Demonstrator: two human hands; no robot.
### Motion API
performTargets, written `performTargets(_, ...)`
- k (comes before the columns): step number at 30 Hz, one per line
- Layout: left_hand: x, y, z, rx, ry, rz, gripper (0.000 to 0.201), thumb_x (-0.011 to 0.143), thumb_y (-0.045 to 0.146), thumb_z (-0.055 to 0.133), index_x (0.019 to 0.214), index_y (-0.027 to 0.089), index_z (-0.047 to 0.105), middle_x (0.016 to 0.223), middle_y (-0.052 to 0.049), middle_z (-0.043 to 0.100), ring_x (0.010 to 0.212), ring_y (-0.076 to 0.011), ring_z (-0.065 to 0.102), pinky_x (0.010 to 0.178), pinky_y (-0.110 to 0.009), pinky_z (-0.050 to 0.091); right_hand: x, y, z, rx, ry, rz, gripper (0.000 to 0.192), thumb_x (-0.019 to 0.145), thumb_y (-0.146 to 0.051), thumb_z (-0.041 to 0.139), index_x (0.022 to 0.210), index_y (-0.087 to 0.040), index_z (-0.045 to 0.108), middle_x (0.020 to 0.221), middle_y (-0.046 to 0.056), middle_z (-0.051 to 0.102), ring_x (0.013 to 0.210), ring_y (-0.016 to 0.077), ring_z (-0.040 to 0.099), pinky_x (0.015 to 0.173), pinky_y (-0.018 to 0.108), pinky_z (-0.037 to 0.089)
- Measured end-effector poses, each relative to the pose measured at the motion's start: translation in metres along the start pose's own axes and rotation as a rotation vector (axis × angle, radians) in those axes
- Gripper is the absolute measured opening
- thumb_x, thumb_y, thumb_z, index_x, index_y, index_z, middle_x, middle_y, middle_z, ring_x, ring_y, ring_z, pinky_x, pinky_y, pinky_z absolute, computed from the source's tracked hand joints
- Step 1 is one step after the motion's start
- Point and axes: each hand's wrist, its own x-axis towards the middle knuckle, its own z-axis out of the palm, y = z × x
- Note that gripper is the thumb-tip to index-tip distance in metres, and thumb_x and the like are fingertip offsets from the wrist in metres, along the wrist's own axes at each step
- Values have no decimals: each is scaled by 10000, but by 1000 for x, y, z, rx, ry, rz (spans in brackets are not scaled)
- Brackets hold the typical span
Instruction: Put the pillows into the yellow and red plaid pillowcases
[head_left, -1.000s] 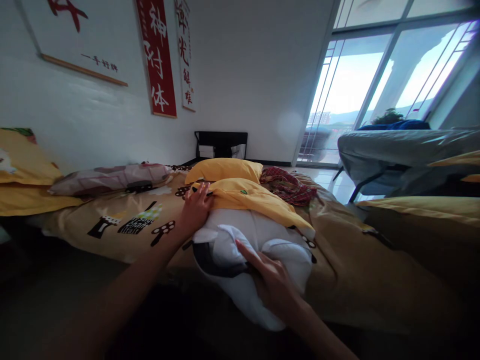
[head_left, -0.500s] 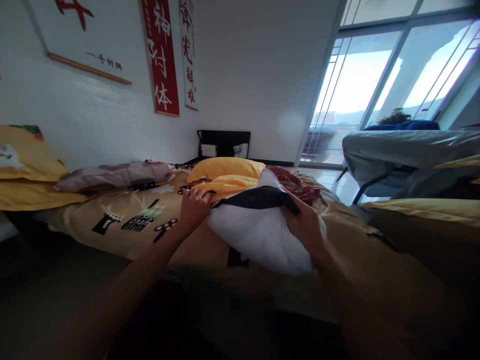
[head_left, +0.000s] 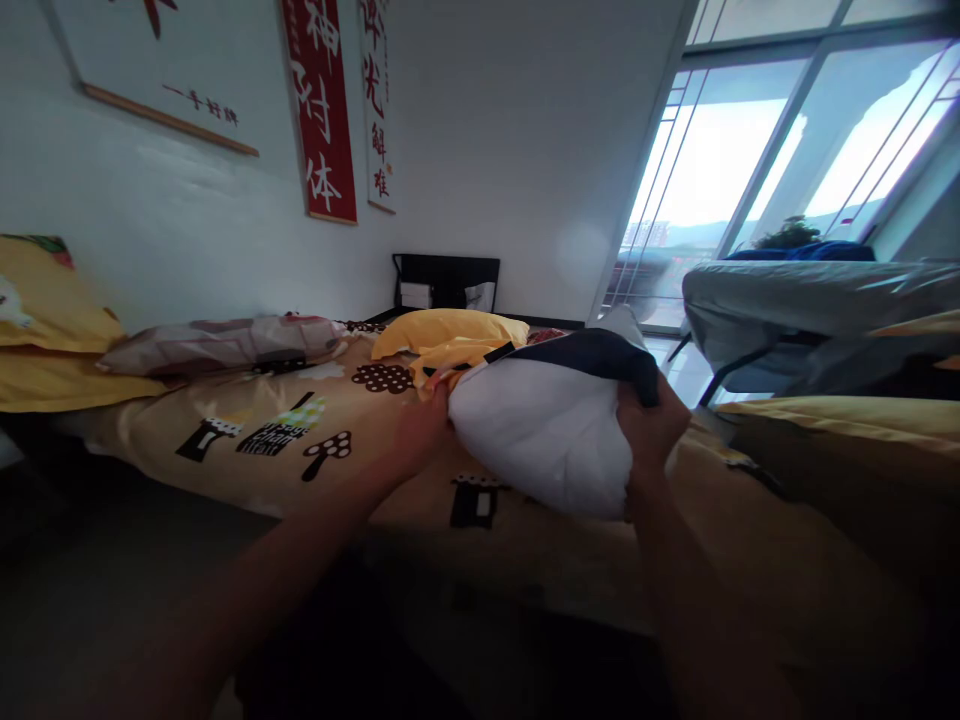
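A white pillow (head_left: 540, 430) with a dark band along its top is held up above the bed (head_left: 247, 440). My right hand (head_left: 651, 425) grips its right end at the dark band. My left hand (head_left: 420, 432) holds its left end, where the yellow pillowcase (head_left: 450, 355) hangs off it. The yellow case trails back onto the bed behind the pillow.
The bed has a tan sheet with cartoon prints. A yellow pillow (head_left: 439, 328) and a pinkish pillow (head_left: 217, 342) lie along the wall side; stacked yellow pillows (head_left: 45, 330) sit at far left. A second bed (head_left: 810, 295) stands at right by the glass doors (head_left: 757, 160).
The white pillow has come out of the yellow case and risen off the bed, moving right. My right hand shifted from its underside to its right end; my left hand followed to its left end.
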Motion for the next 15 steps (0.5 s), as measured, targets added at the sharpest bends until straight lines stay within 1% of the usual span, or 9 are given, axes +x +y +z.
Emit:
performTargets(2,2,2,-8,111,58,61,559,900,236,418,1434,106,313,926,-160,683,789,-284,661,717,-373,466,-9,-3,-1,-18,-27,-17,415,789,-408,463,1001,-139,698,771,73,662,713,211,573,659,324,449)
performTargets(4,8,1,-16,185,137,122,435,912,181,386,1329,93,474,1008,-195,669,934,-304,640,824,-422,450,-21,-9,0,-62,-95,-60,438,794,-397,454,1038,-129,700,756,86,666,684,214,581,641,320,448)
performTargets(6,15,-3,-23,195,239,175,353,917,159,375,1192,115,592,1106,-203,642,1092,-326,573,914,-467,409,-35,-17,3,-122,-193,-135,463,818,-353,428,1144,-131,670,822,109,690,730,229,612,671,323,462)
performTargets(8,23,-8,-25,142,331,203,323,912,166,402,1144,145,627,1172,-183,622,1142,-329,535,938,-477,394,-48,-27,7,-161,-309,-212,485,855,-294,389,1262,-141,604,933,129,704,821,236,640,731,323,476)
performTargets(10,30,-16,-24,22,401,198,307,899,177,437,1128,155,640,1166,-157,632,1097,-305,559,927,-442,409,-59,-40,13,-178,-427,-269,498,890,-247,350,1340,-151,540,1020,136,701,892,231,652,781,313,478)
performTargets(12,38,-27,-21,-202,422,154,268,879,200,468,1061,161,661,1110,-122,660,1029,-263,591,896,-373,430,-68,-54,19,-202,-553,-309,515,907,-219,334,1400,-180,477,1062,123,697,916,222,660,794,300,477)
performTargets(15,48,-46,-15,-599,403,13,169,797,267,548,841,157,669,879,-71,687,828,-205,610,769,-288,448,-75,-74,31,-280,-759,-354,573,893,-187,362,1462,-250,388,1031,84,709,856,221,675,731,294,479)
